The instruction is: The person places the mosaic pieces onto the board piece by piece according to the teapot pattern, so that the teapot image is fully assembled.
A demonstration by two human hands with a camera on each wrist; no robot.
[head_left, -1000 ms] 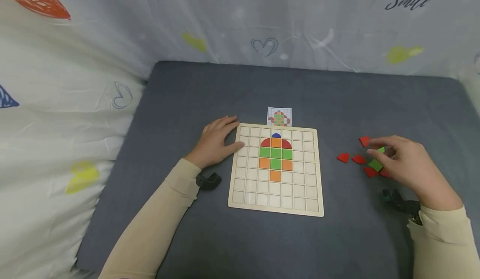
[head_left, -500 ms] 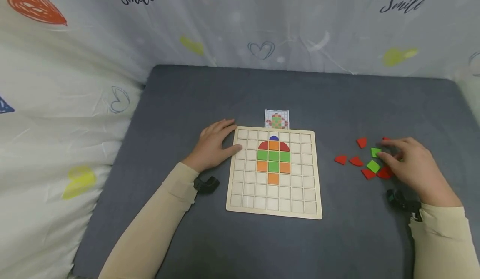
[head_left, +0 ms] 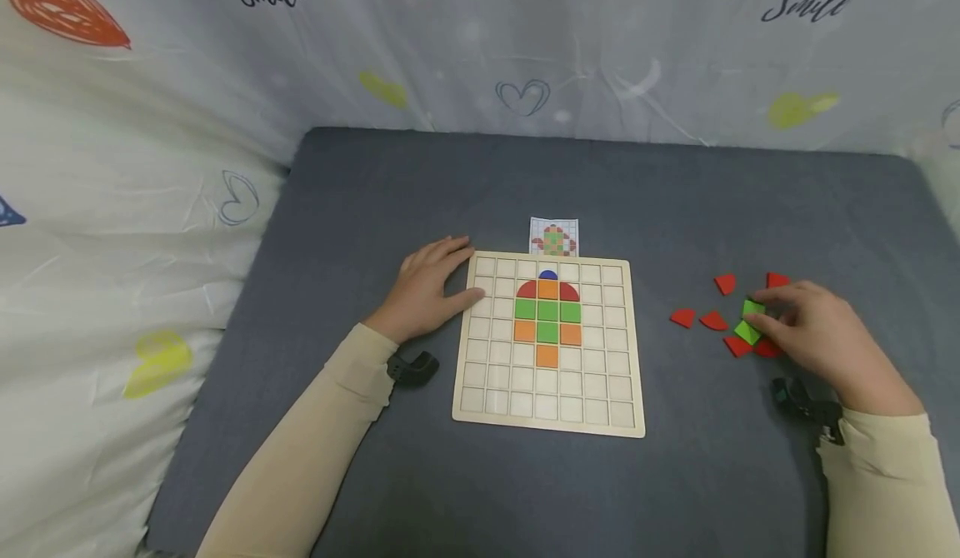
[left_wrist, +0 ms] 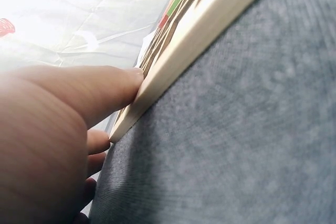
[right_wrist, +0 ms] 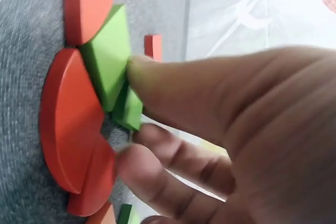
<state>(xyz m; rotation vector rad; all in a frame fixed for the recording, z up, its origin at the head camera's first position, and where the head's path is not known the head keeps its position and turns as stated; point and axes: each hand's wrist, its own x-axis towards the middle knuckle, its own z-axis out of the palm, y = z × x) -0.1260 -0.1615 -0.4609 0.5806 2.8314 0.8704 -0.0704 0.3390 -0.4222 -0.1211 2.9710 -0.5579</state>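
Note:
My left hand (head_left: 423, 291) rests at the upper left edge of a wooden grid board (head_left: 547, 423). Its thumb touches the rim, and the fingers lie fairly straight. Coloured tiles sit in the board's middle columns: a blue half-round, red corner pieces, orange squares and green squares (head_left: 547, 312). To the right, my right hand (head_left: 825, 333) is over a loose pile, thumb and index finger pinching a green square tile (head_left: 753, 308). In the right wrist view, that green tile (right_wrist: 127, 107) lies between the fingertips, beside another green tile (right_wrist: 109, 59).
Several red quarter-round tiles (head_left: 713, 321) lie loose around the right hand. A small pattern card (head_left: 554, 236) sits against the board's back edge. Grey cloth (head_left: 375, 475) covers the table, and a white printed curtain (head_left: 450, 42) hangs behind it.
My right hand has moved slightly over the loose pile and its fingertips have closed on a green tile, which shifted a little towards the other green one. The left hand stays at the board.

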